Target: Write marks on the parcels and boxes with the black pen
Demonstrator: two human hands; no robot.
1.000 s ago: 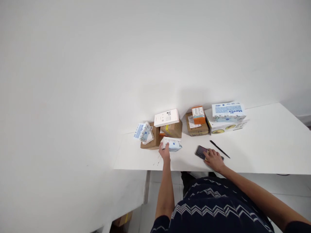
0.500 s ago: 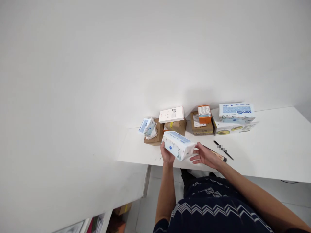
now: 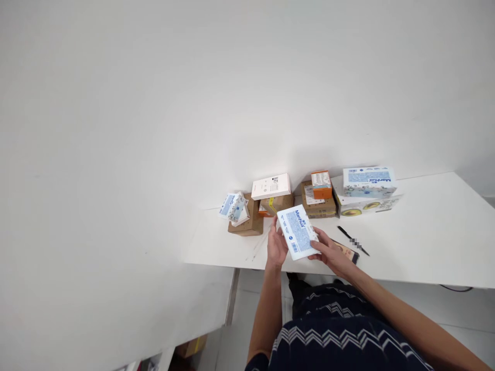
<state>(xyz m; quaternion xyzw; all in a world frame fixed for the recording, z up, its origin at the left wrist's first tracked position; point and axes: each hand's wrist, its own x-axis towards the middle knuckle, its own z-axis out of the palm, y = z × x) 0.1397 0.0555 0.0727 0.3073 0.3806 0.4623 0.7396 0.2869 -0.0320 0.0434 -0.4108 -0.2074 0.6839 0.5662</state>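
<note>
A white and blue pack of tissues [image 3: 297,232], printed "Manhua", is held above the front of the white table, its broad printed face turned up toward me. My left hand [image 3: 277,247] supports it at the left edge, with some fingers hidden behind the pack. On the lower right corner, my right hand [image 3: 330,253] grips it, thumb on the printed face and fingers underneath. Just right of that hand, a dark-edged flat packet [image 3: 348,251] lies partly covered by it. A black pen-like stick [image 3: 344,232] lies beyond the packet.
Along the wall stand cardboard boxes [image 3: 253,219], a white flat box [image 3: 271,186] and an orange box [image 3: 322,185]. Another tissue pack [image 3: 367,180] rests on an avocado-printed box [image 3: 371,206]. A smaller tissue pack [image 3: 232,205] sits at left. Thin clear sticks [image 3: 261,243] lie nearby.
The tissue pack has been turned so its broad printed face is up, and shifted slightly right. My right hand has closed onto its corner; my left hand has moved right with it.
</note>
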